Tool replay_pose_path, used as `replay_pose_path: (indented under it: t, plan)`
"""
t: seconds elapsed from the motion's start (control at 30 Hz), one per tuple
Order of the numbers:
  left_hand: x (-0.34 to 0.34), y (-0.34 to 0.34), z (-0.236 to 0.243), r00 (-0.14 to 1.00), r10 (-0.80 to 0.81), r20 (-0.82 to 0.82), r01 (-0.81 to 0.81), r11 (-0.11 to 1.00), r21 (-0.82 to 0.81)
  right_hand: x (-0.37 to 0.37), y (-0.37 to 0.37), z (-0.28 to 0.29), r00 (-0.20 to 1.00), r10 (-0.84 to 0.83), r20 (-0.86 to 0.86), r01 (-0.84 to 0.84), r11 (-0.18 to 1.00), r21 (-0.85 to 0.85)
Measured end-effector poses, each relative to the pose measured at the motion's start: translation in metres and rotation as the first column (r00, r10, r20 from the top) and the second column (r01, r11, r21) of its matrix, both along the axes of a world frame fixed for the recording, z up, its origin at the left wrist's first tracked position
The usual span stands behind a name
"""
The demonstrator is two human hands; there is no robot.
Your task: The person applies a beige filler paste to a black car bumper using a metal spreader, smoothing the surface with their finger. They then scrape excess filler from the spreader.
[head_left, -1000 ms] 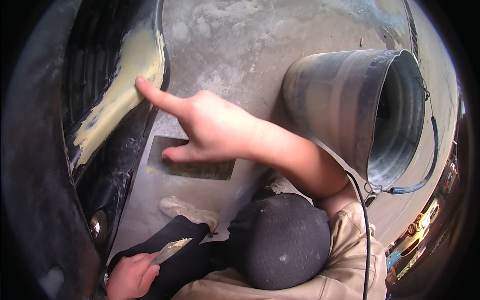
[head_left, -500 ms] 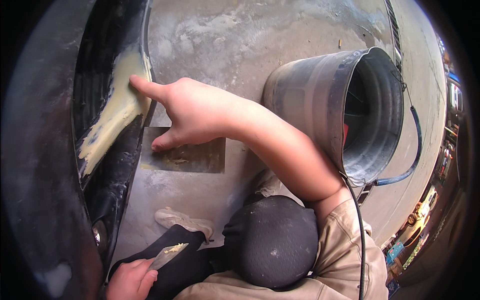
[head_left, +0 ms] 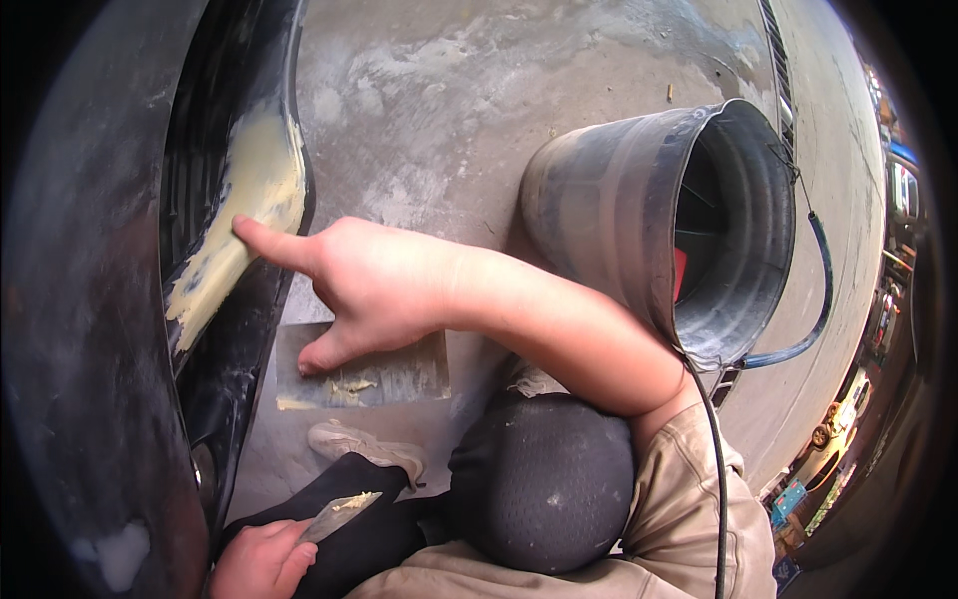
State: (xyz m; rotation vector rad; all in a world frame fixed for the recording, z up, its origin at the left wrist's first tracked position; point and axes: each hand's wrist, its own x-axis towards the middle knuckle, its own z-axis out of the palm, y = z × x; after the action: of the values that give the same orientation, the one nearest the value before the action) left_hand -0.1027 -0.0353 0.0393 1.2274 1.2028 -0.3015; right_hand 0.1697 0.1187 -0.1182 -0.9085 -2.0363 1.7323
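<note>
My right hand (head_left: pixel 354 285) reaches left, index fingertip touching cream putty (head_left: pixel 269 160) spread along a curved ridge of a black moulded panel (head_left: pixel 95 250). Its thumb stands apart, other fingers curl out of sight, and I see nothing in it. Beneath that hand, a thin metal plate (head_left: pixel 409 369) with putty smears lies on the floor. My left hand (head_left: pixel 264 559), low at the lower left, grips a putty knife (head_left: pixel 334 514) with a lump of putty on its blade.
A galvanized bucket (head_left: pixel 609 200), tipped on its side with something red inside, lies right of my arm on the concrete floor (head_left: pixel 419 80). My knee (head_left: pixel 544 479) and shoe (head_left: pixel 359 444) are below. A dark cable hangs by my right sleeve; a yellow car (head_left: pixel 838 429) shows at the far right.
My right index fingertip has moved down the putty strip toward its lower part, the hand sinking with it. My left hand keeps hold of the knife. The view has shifted slightly.
</note>
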Motion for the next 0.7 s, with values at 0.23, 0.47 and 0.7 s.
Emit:
replay_pose_path:
  t: [0.23, 0.47, 0.7]
  plan:
    - [0.000, -0.001, -0.004, 0.992, -0.084, -0.091, 0.079, 0.995, -0.056, 0.015, 0.008, -0.005, 0.993, -0.057, -0.108, 0.056, 0.998, -0.011]
    - [0.000, -0.003, -0.003, 0.991, -0.074, -0.114, 0.069, 0.996, -0.051, 0.014, 0.022, -0.014, 0.989, -0.065, 0.135, 0.065, 0.998, 0.003]
    - [-0.001, 0.001, -0.005, 0.990, -0.079, -0.119, 0.075, 0.996, -0.043, 0.012, 0.016, -0.008, 0.999, -0.039, 0.004, 0.038, 0.997, 0.071]
